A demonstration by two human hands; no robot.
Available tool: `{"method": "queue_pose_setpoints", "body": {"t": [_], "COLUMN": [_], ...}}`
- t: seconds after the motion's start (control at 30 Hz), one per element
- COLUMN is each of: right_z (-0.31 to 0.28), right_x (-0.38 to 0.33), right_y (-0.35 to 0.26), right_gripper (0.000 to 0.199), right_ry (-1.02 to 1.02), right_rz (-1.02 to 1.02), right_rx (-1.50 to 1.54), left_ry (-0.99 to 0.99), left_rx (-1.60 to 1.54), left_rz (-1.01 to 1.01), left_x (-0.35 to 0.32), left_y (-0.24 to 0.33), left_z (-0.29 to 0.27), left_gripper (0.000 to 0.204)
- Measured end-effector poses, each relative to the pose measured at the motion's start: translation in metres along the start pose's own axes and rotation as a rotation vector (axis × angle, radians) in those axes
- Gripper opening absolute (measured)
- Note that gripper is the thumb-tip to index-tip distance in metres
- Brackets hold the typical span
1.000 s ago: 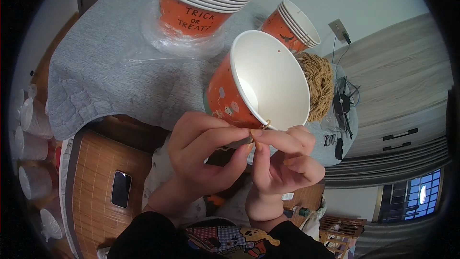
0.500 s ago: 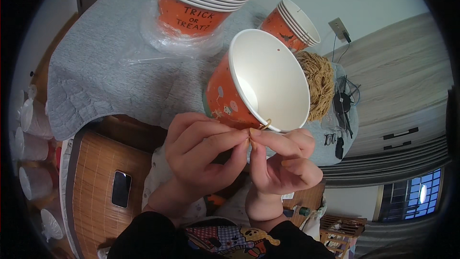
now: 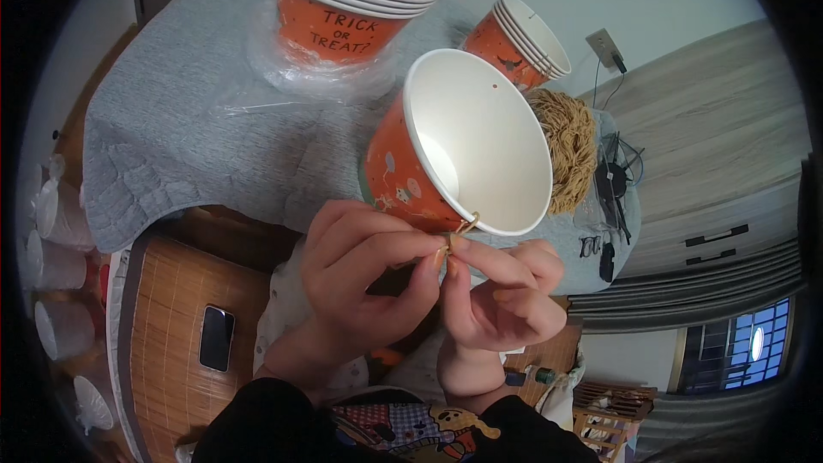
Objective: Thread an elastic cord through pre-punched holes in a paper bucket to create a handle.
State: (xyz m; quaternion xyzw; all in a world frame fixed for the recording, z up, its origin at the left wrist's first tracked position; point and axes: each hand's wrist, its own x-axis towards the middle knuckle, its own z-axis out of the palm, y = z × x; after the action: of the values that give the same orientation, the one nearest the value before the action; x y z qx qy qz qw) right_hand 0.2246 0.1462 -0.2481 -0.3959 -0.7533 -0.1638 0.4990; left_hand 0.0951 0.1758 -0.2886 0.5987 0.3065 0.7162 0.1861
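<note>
An orange paper bucket (image 3: 480,141) with a white inside and rim leans toward me on the grey cloth, its mouth facing up and right. A thin tan cord (image 3: 468,221) loops over its near rim, and a small hole shows in the far wall. My left hand (image 3: 369,270) pinches the cord just below the rim, thumb against forefinger. Fingertip to fingertip with it, my right hand (image 3: 506,287) pinches the cord too, its other fingers curled. The cord's ends are mostly hidden between the fingertips.
Behind stand a tall stack of orange buckets (image 3: 343,26) in clear plastic and a shorter stack (image 3: 519,43). A bundle of tan cord (image 3: 570,150) lies right of the bucket. A phone (image 3: 217,338) rests on a bamboo mat (image 3: 163,334); wrapped white tubs (image 3: 64,326) stand far left.
The cord loop at the rim now stands out more, pulled together toward my fingertips. Both hands keep their pinch, and the right hand has shifted slightly left.
</note>
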Motion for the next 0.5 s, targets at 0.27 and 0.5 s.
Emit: {"method": "queue_pose_setpoints", "body": {"t": [0.27,0.5], "right_z": [-0.0013,-0.0067], "right_x": [-0.0012,-0.0013], "right_y": [0.0026,0.0015], "right_gripper": [0.046,0.046], "right_ry": [0.003,-0.057], "right_rz": [0.012,0.069], "right_rx": [0.001,-0.024], "left_ry": [-0.022,-0.006], "left_rx": [-0.008,0.055], "left_rz": [0.017,0.064], "left_x": [-0.001,-0.002], "left_y": [0.0005,0.0016], "left_z": [0.0015,0.0038], "left_gripper": [0.021,0.02]}}
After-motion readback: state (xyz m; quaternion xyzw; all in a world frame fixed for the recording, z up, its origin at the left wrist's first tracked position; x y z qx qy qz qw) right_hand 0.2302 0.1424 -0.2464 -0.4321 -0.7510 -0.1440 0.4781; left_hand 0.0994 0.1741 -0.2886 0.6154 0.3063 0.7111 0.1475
